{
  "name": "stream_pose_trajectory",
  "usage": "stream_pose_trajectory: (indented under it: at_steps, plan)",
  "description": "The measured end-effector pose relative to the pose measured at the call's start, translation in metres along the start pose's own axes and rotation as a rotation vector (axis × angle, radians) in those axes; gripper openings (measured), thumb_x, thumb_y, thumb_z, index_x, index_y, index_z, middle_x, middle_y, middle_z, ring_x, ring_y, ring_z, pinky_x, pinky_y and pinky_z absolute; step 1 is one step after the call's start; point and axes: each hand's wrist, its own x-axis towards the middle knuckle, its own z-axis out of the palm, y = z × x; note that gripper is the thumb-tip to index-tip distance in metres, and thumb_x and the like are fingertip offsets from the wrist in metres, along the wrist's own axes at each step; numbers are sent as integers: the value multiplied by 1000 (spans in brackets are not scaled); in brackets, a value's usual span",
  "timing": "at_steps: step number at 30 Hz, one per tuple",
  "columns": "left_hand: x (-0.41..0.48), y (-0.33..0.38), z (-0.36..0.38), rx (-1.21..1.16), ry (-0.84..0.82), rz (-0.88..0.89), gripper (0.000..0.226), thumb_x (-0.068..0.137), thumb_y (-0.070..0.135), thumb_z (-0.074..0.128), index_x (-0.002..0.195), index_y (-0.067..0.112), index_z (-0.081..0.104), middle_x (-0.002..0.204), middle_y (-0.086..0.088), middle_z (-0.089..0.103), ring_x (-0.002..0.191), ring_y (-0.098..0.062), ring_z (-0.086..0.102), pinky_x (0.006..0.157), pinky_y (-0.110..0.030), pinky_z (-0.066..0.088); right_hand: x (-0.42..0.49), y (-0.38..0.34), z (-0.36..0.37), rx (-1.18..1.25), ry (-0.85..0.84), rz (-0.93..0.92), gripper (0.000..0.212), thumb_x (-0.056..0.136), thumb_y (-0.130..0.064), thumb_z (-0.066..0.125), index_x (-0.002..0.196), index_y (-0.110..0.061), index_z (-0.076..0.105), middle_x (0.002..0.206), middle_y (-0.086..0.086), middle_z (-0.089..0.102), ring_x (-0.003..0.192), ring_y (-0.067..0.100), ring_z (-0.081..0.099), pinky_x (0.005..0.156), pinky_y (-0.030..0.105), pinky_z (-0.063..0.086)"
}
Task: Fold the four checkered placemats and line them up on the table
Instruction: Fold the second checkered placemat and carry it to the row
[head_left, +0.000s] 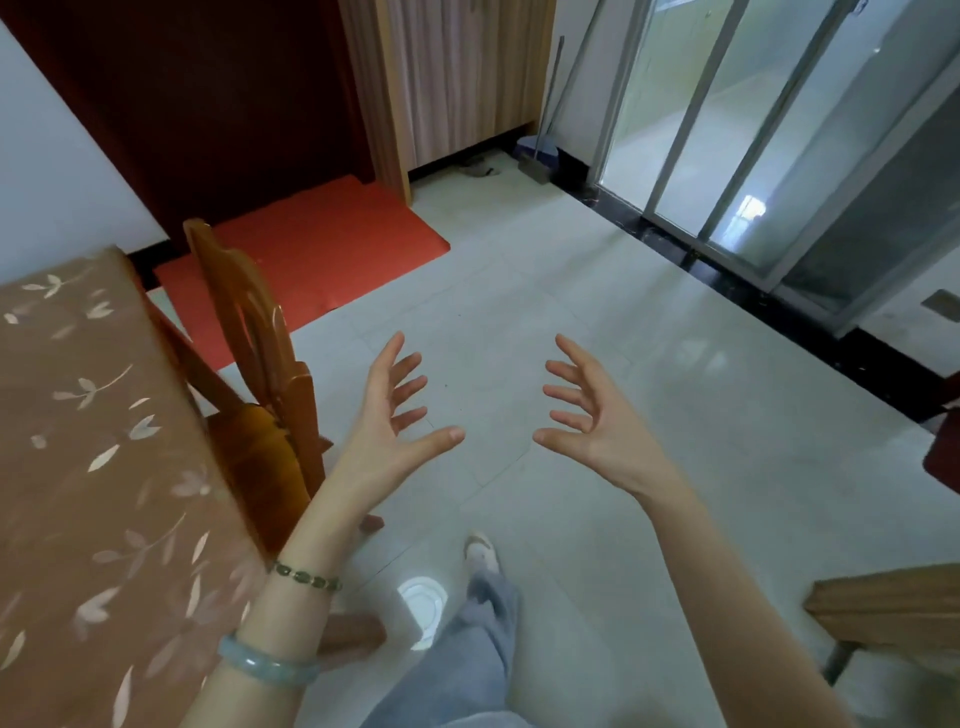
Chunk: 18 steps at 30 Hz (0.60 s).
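Note:
My left hand (387, 415) and my right hand (587, 415) are raised in front of me over the tiled floor, palms facing each other, fingers spread and lightly bent, holding nothing. The table (78, 441) with a brown leaf-patterned cloth fills the left side. No checkered placemat shows in this view.
A wooden chair (260, 374) stands tucked against the table's right edge. A red mat (311, 260) lies on the floor behind it. Glass sliding doors (753, 130) run along the right. A wooden bench (893, 608) juts in at the lower right. My leg and shoe (480, 556) are below.

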Motion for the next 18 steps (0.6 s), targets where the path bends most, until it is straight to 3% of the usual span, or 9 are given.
stream_pose_trajectory:
  at_steps: [4,9,13,18]
  plan:
    - [70,-14,0,9,53,-20,106,66,39,77,148,39,11,147,13,29,134,-5,35,101,-18,36,80,3,-17,-4,-41,-1,89,76,-2,74,137,-47,28,140,-6,43,122,6,50,96,27,47]
    - [152,-16,-15,18,143,-67,103,74,24,79,149,37,10,145,13,30,136,-4,31,98,-10,33,180,-8,-30,29,-107,37,90,77,-1,73,144,-37,26,140,-4,42,123,8,49,98,27,46]
    - [207,-14,-35,20,208,-76,101,76,20,79,149,38,11,144,15,31,135,0,32,96,-5,34,250,-19,-32,26,-171,23,88,77,-1,73,141,-40,27,139,-4,43,123,8,50,97,26,47]
    - [264,-18,-56,-7,312,-110,99,75,19,78,144,43,12,147,12,32,134,-1,32,96,-8,35,335,-30,-29,13,-271,26,89,77,0,73,143,-34,26,140,-1,42,123,11,49,99,30,46]
